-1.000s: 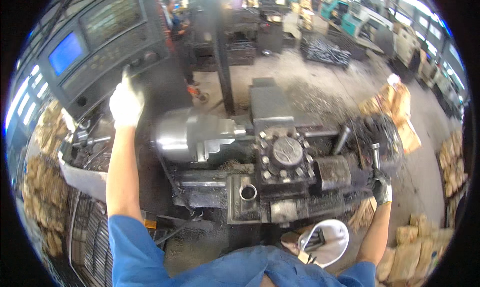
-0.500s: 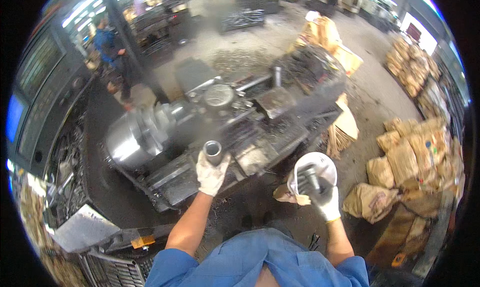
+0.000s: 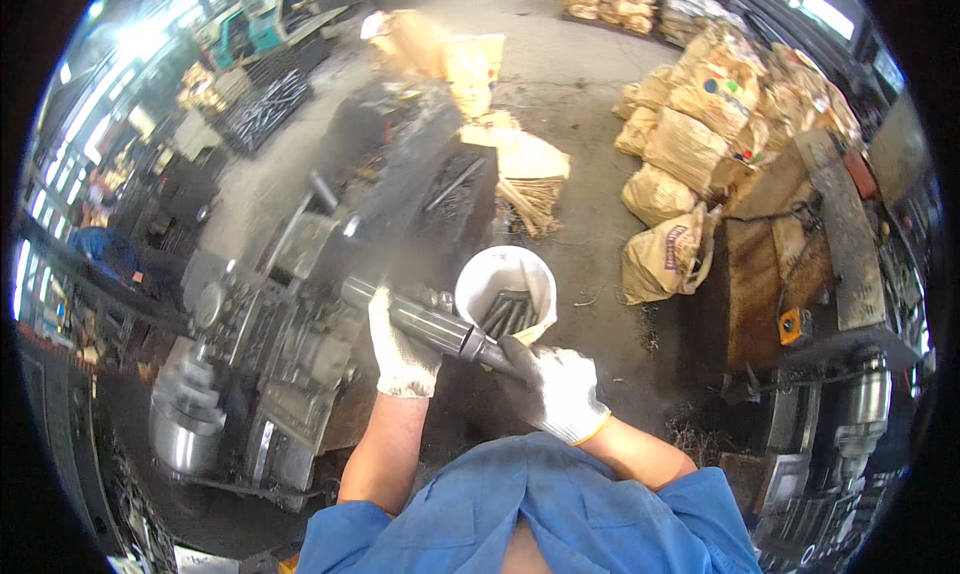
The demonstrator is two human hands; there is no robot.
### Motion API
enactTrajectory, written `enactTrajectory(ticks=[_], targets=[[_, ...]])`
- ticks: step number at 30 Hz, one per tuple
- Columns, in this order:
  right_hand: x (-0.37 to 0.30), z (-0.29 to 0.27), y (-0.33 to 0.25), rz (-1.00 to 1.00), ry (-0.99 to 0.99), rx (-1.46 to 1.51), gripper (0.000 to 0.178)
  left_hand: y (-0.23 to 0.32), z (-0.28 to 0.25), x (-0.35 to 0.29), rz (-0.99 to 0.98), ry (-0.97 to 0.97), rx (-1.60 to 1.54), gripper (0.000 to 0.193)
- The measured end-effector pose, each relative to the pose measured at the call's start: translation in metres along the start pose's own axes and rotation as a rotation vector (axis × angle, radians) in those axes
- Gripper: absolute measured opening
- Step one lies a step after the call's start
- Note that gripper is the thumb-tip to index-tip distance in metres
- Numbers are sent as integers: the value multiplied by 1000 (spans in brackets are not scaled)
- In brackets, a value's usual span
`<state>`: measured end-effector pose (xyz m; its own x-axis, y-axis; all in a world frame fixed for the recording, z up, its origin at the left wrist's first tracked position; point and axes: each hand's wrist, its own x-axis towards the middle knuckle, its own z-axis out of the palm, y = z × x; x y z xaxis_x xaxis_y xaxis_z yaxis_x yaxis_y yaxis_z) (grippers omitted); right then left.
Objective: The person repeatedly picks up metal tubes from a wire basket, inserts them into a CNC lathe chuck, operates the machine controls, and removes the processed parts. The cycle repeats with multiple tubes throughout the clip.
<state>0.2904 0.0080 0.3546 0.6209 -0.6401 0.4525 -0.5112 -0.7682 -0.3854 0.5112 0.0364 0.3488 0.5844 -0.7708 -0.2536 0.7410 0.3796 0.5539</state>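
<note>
My left hand point(image 3: 402, 362), in a white work glove, is wrapped round a smooth grey metal tube point(image 3: 425, 324) that slants down to the right. From the tube's lower right end runs a thinner dark metal rod point(image 3: 492, 355). My right hand point(image 3: 562, 386), in a white glove with dark-stained fingers, grips that rod. The two pieces meet end to end; I cannot tell how far one sits inside the other. Just beyond my hands stands a white bucket point(image 3: 547, 279) with several dark metal rods point(image 3: 509, 317) in it.
A lathe with a shiny chuck point(image 3: 183, 429) stands at left. Tan sacks point(image 3: 685, 159) are piled at far right, near a rusty bench point(image 3: 765, 284). Flattened brown sacks point(image 3: 525, 164) lie beyond the bucket. A person in blue point(image 3: 105, 249) is at far left.
My view has turned right, away from the lathe. The tube has tilted from upright to slanting, and my right hand has brought its metal piece from over the bucket to the tube's end.
</note>
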Motion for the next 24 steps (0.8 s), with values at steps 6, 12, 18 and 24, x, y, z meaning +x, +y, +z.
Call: enactTrajectory(ticks=[6, 12, 18, 24], targets=[[-30, -29, 66, 95, -21, -83, 29, -79, 35, 16, -72, -11, 106, 34], [-46, -48, 105, 224, -94, -13, 24, -136, 70, 20, -145, 24, 112, 27], [-70, -42, 133, 411, -139, 228, 35, -168, 88, 16, -246, -49, 176, 25], [-77, -58, 143, 578, -186, 519, 41, -190, 79, 29, -321, -198, 259, 24]])
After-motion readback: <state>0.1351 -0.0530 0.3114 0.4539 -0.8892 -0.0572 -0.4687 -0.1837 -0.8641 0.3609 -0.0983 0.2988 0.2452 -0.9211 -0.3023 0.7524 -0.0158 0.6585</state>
